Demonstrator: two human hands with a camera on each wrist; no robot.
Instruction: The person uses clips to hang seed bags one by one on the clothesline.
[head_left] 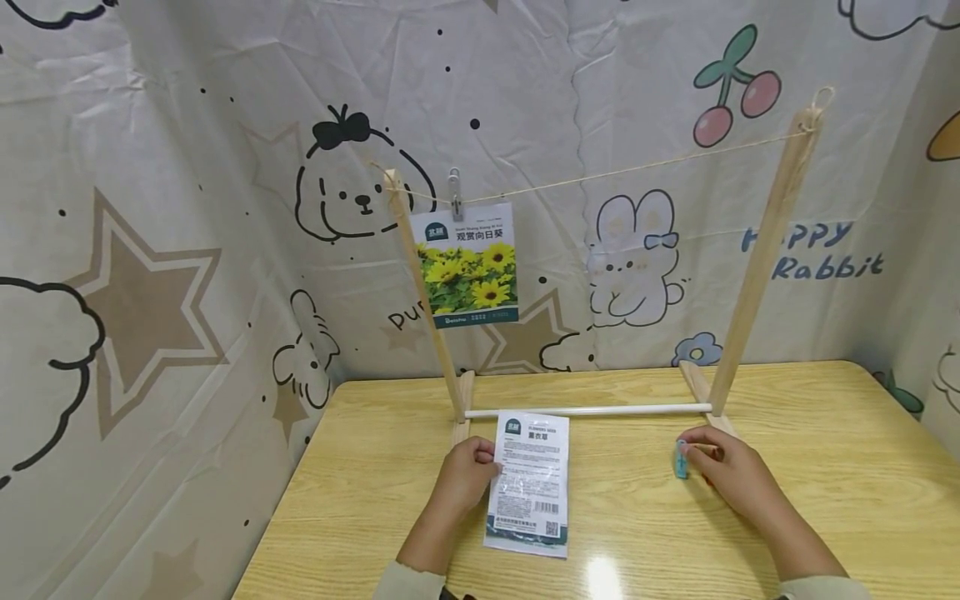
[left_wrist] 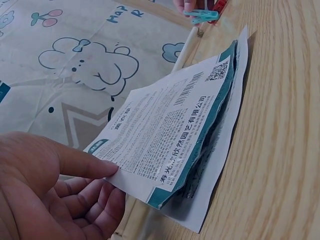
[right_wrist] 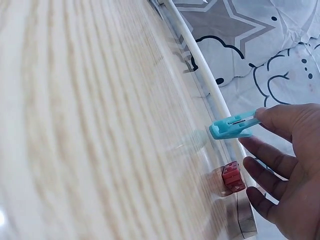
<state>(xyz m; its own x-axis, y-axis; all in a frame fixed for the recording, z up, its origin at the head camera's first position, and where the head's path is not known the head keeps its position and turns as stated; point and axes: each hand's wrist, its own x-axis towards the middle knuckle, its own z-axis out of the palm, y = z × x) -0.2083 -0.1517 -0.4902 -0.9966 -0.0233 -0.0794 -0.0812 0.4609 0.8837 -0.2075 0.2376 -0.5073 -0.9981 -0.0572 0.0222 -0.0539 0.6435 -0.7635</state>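
Observation:
My left hand (head_left: pixel 467 477) pinches the left edge of a white-and-teal seed packet (head_left: pixel 529 487), its printed back facing up. In the left wrist view, a second white printed layer (left_wrist: pixel 212 185) shows under the packet at the table side. My right hand (head_left: pixel 726 468) holds a teal clothespin (right_wrist: pixel 232 127) between thumb and index finger, close over the table. A red clothespin (right_wrist: pixel 233 176) lies just below its other fingers, which are spread loosely. From the string (head_left: pixel 622 173) hangs a sunflower seed packet (head_left: pixel 468 267), clipped by a grey clothespin (head_left: pixel 456 200).
Two wooden posts (head_left: pixel 761 275) on feet hold the string up, the right end higher in the head view. A white rod (head_left: pixel 600 411) joins them low down, behind both hands. The wooden table (head_left: pixel 615 492) meets a printed cloth backdrop (head_left: pixel 540 108).

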